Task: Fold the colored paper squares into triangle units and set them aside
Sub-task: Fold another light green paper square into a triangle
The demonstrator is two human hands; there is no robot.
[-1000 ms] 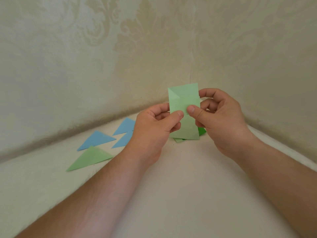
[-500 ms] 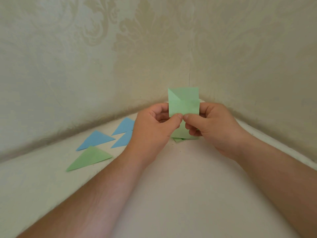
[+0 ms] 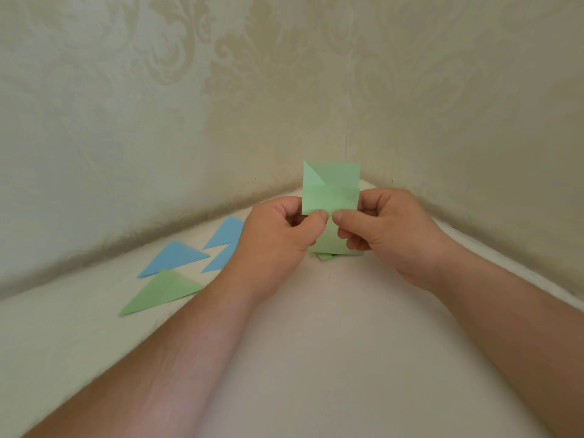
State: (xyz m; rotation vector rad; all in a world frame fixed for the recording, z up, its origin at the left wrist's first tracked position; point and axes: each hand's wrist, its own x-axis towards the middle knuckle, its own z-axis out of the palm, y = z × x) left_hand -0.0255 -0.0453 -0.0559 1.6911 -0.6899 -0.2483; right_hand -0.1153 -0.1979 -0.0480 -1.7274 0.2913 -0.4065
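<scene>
I hold a light green paper strip (image 3: 330, 191) upright in front of the wall corner, folded lengthwise with a small triangular crease at its top left. My left hand (image 3: 275, 238) pinches its left side and my right hand (image 3: 388, 235) its right side, thumbs almost touching at the strip's middle. The strip's lower end shows between my hands. To the left on the white surface lie folded triangles: a green one (image 3: 161, 294) and three blue ones (image 3: 175, 257), (image 3: 226, 232), (image 3: 219, 259).
More green paper (image 3: 325, 256) peeks out on the surface just under my hands, mostly hidden. Patterned cream walls (image 3: 221, 105) meet in a corner right behind the strip. The white surface (image 3: 331, 358) stretches toward me between my forearms.
My hands have come closer together and slid lower on the strip, so more of its top stands above my thumbs. The triangles on the left have not moved.
</scene>
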